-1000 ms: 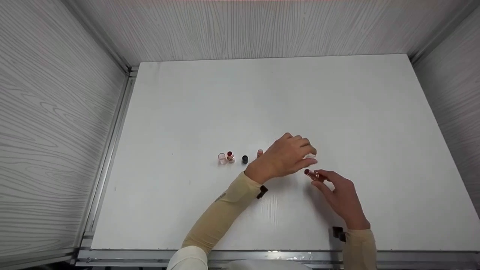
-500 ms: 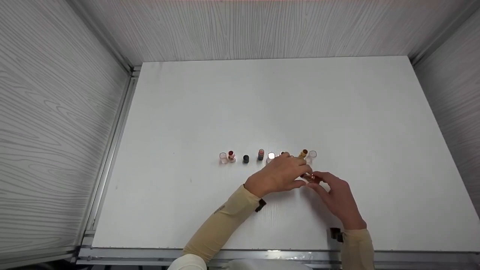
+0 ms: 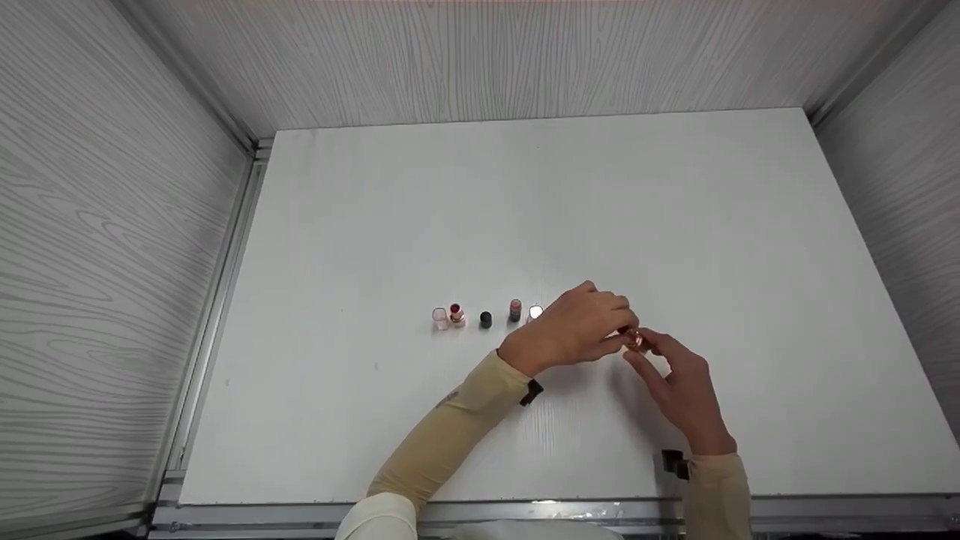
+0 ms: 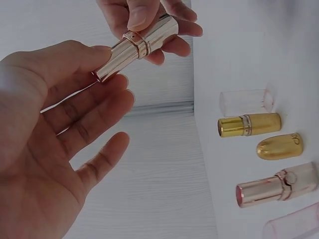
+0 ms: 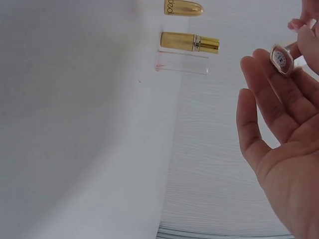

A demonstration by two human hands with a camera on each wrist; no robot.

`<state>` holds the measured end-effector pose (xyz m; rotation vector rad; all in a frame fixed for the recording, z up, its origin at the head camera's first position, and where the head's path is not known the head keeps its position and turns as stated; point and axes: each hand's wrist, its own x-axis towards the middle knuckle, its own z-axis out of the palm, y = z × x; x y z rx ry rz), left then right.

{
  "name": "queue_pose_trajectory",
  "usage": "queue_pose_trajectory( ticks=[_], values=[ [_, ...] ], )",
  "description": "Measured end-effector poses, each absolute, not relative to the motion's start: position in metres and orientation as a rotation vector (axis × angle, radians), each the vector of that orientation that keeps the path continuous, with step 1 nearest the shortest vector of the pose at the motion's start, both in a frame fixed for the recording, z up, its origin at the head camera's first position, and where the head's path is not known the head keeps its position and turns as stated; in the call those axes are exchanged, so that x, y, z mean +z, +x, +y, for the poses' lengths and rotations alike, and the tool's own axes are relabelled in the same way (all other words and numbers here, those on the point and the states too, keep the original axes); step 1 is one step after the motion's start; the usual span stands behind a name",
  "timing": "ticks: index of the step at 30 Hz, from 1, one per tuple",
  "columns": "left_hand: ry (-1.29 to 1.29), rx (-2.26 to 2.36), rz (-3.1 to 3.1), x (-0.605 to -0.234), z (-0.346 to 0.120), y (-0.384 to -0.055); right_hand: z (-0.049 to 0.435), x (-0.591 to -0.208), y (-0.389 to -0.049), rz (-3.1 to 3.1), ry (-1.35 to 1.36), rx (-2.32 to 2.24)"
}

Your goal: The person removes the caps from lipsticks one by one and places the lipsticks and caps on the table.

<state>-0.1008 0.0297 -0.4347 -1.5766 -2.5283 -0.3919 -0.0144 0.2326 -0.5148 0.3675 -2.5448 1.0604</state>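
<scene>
A shiny rose-gold lipstick tube [image 4: 137,47] is held between both hands, tilted, above the table. In the left wrist view, my left hand [image 3: 574,326] pinches its open end between thumb and forefinger, the other fingers spread loosely. My right hand [image 3: 682,382] grips the base end with thumb and fingers. The round label on the tube's underside [image 5: 281,59] faces the right wrist camera. Near the hands stand a gold lipstick [image 4: 249,124], a gold bullet-shaped cap [image 4: 280,146], a pale rose-gold lipstick [image 4: 264,191] and a clear cap [image 4: 245,102].
To the left on the white table [image 3: 360,225] stand a clear cap [image 3: 440,319], a red lipstick [image 3: 457,316], a small black cap [image 3: 486,320] and a pink lipstick in a dark tube [image 3: 515,311]. Wood-grain panels [image 3: 487,60] border the back and sides.
My left hand was apart from the lipstick tube a second ago, came down to it, and now pinches its end. Both hands have since shifted slightly forward and right together.
</scene>
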Motion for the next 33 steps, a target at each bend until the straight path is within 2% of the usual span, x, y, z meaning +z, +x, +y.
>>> queue_pose_trajectory(
  ticks=[9,13,22,33],
  values=[
    [-1.55,-0.218,-2.505,-0.403,0.051,-0.118,0.245,-0.516,-0.011,-2.567,0.183,1.052],
    [-1.517,-0.12,-2.532,-0.402,0.063,-0.127,0.247,-0.518,-0.009,-2.598,0.126,1.058],
    [-1.497,0.17,-2.623,-0.427,0.095,-0.147,0.249,-0.516,-0.005,-2.65,0.1,1.04],
    [-1.528,0.243,-2.742,-0.468,0.118,-0.156,0.251,-0.517,-0.004,-2.675,0.068,1.084]
  ],
)
